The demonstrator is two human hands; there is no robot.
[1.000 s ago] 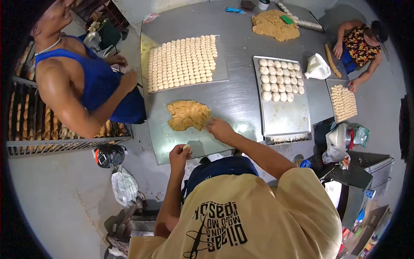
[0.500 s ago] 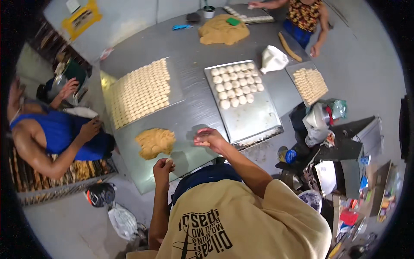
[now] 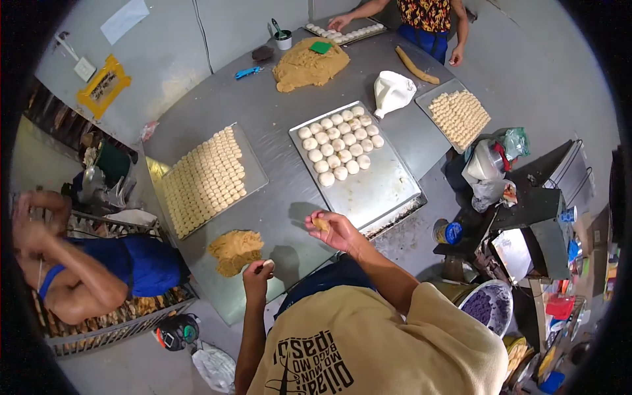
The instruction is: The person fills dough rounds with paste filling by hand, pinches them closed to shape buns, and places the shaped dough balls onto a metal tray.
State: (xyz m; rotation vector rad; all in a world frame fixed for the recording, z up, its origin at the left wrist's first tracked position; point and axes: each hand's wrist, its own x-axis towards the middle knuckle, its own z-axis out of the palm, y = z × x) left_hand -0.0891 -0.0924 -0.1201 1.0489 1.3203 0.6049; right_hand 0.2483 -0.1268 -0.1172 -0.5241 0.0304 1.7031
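Observation:
My left hand (image 3: 255,282) is closed, pinching a small pale piece of dough (image 3: 268,264) between thumb and fingers, just above the table's near edge. To its right, my right hand (image 3: 337,232) is turned palm up, its curled fingers cradling a small lump of brown filling (image 3: 321,224). A crumbly mound of the same brown filling (image 3: 235,251) lies on the table just beyond my left hand. Past my right hand, a metal tray (image 3: 375,187) carries rows of round white buns (image 3: 340,146) on its far part; its near part is bare metal.
On the left, a tray (image 3: 253,172) bears many small dough pieces; a similar tray (image 3: 461,118) sits far right. A large filling heap (image 3: 309,62), a white bag (image 3: 394,92) and a blue-handled tool (image 3: 248,72) lie farther back. Co-workers stand at left and far right. A purple-filled bucket (image 3: 487,306) is beside me.
The view has shifted. My right hand has turned its palm upward, showing the brown lump. The co-worker at left has raised both arms; the far co-worker's hand is over the back tray.

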